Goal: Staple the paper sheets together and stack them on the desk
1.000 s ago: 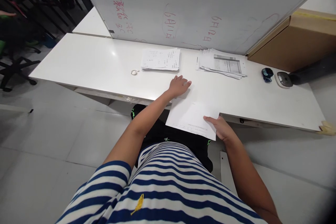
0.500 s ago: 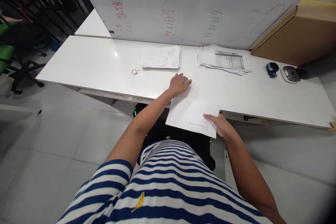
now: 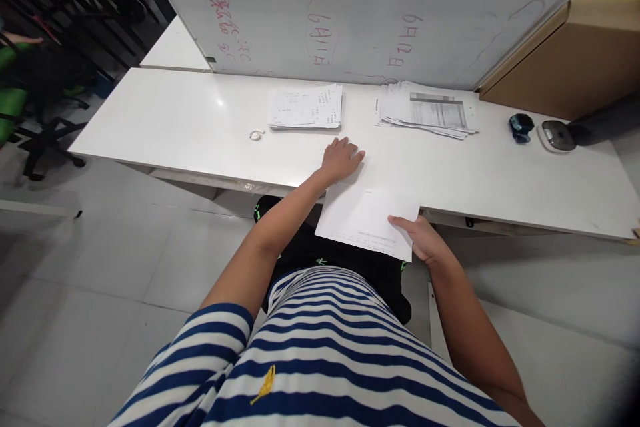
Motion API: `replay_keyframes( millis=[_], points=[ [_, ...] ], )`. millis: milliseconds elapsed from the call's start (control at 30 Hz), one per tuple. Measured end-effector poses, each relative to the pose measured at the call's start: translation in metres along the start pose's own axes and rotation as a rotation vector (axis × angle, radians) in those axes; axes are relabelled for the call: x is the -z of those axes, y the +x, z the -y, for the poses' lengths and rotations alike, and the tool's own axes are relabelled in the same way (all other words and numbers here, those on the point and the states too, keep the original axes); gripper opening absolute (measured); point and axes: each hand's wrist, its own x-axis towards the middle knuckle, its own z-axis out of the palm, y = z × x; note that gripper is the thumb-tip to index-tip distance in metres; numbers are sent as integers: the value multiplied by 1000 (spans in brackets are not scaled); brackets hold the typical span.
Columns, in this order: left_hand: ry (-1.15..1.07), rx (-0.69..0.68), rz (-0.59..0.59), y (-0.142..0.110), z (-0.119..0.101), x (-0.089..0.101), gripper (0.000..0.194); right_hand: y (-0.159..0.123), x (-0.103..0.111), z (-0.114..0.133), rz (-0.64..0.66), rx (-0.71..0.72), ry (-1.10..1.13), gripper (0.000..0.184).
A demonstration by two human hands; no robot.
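A white sheet of paper (image 3: 361,220) with faint print along its near edge lies partly on the white table and juts out over its front edge. My right hand (image 3: 423,237) grips the sheet at its near right corner, thumb on top and the other fingers hidden beneath. My left hand (image 3: 343,159) rests palm down at the sheet's far left corner, fingers stretched out. Beyond that hand sits a neat stack of printed papers (image 3: 306,107). Farther right lies a looser, slightly fanned pile of papers (image 3: 425,111).
Behind the white table (image 3: 175,120) stands a whiteboard (image 3: 365,7) with red writing. A small white coiled item (image 3: 257,135) lies left of the stack. At the right are a dark blue watch-like object (image 3: 521,128), a white-and-black device (image 3: 557,137) and a cardboard box (image 3: 565,67).
Both hands and the sheet stay almost in place. The whole view has shifted very slightly.
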Motion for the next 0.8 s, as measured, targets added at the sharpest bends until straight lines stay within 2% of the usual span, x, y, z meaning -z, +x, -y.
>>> replay_keyframes(
  millis=[300,533,800],
  points=[
    [14,2,-5,-2,-2,1,52,3,-1,-2,16,-12,31,32],
    [7,4,-10,-4,-3,2,51,10,3,-5,6,2,17,41],
    [12,3,-17,-3,-2,1,51,7,0,0,-16,-14,17,38]
  ],
)
